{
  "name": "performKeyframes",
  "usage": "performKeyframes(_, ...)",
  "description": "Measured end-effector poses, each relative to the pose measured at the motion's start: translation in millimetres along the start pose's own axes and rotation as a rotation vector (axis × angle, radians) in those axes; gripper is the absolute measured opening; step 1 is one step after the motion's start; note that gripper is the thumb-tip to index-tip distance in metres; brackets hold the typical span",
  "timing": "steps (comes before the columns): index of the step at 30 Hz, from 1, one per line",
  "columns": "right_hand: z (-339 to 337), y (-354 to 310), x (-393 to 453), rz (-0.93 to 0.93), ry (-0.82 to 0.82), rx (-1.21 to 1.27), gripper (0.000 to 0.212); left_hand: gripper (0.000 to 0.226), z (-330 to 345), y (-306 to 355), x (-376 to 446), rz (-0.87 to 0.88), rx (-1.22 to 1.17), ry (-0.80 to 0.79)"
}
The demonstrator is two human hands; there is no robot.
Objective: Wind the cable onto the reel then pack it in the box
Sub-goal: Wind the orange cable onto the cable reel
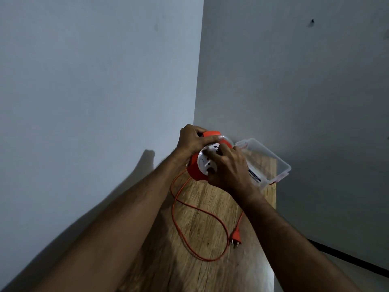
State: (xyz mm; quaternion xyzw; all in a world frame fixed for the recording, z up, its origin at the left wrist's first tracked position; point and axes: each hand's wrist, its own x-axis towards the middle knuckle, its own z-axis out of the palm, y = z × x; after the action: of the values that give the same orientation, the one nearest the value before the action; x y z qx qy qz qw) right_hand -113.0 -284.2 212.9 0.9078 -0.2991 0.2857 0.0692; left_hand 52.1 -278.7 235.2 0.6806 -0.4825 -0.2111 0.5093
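1. Reel (196, 169): orange w/ white socket face, held above table (202, 268) near wall corner.
2. L hand (192, 142) grips reel's top rim, fingers curled over it.
3. R hand (228, 168) on reel's face, fingers curled on it.
4. Cable (207, 213) loops loose below reel; plug (235, 239) at loop's right.
5. Box (271, 163): clear, open, just right of reel; label unreadable.
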Motion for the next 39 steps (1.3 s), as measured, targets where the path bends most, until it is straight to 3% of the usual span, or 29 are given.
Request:
performKeyframes(4, 8.0, -15.4, -6.5, 0.341, 0.094, 0.245, 0.054, 0.048, 2.4, 0.4, -0.4, -0.006, 0.006, -0.002)
performKeyframes(8, 6.3, -39.3, -1.9, 0.869, 0.276, 0.592, 0.056, 0.053, 6.0, 1.2, 1.4, 0.044, 0.051, 0.000)
performKeyframes(14, 19.1, -49.8, 13.1, 1.548, 0.323, 1.246, 0.065, 0.041, 9.1, 1.8, -2.2, 0.115, 0.098, -0.014)
performKeyframes(18, 15.9, -50.4, 19.9, 1.737, 0.343, 1.599, 0.068, 0.051, 4.7, 0.6, -1.3, 0.130, 0.141, -0.070)
performKeyframes(21, 17.9, -53.2, 12.3, 1.662, 0.339, 1.619, 0.076, 0.072, 2.5, 2.0, -0.5, 0.139, 0.140, -0.084)
performKeyframes(23, 11.8, -57.8, 3.4, 1.538, 0.384, 1.454, 0.051, 0.062, 1.4, 4.1, -0.4, 0.126, 0.128, -0.070)
performKeyframes(25, -0.6, -60.6, -7.3, 1.165, 0.435, 1.064, 0.024, 0.054, 0.2, 2.6, 1.5, 0.121, 0.142, -0.057)
performKeyframes(27, -6.4, -54.5, -20.2, 0.616, 0.403, 0.575, 0.013, 0.054, -2.0, 1.6, 2.5, 0.132, 0.185, -0.052)
performKeyframes(29, 0.1, -43.5, -29.2, 0.237, 0.245, 0.209, 0.025, 0.049, -4.1, 2.3, 3.3, 0.148, 0.219, -0.062)
performKeyframes(30, 6.7, -37.9, -31.9, 0.150, 0.137, 0.096, 0.038, 0.046, -5.1, 2.7, 4.7, 0.154, 0.222, -0.073)
performKeyframes(33, 4.2, -34.8, -34.8, 0.084, -0.015, -0.037, 0.062, 0.038, -6.7, 6.6, 8.0, 0.167, 0.234, -0.108)
performKeyframes(39, 1.7, -26.2, -31.7, -0.020, -0.111, -0.040, 0.063, 0.048, -14.6, 16.4, 16.8, 0.185, 0.291, -0.225)
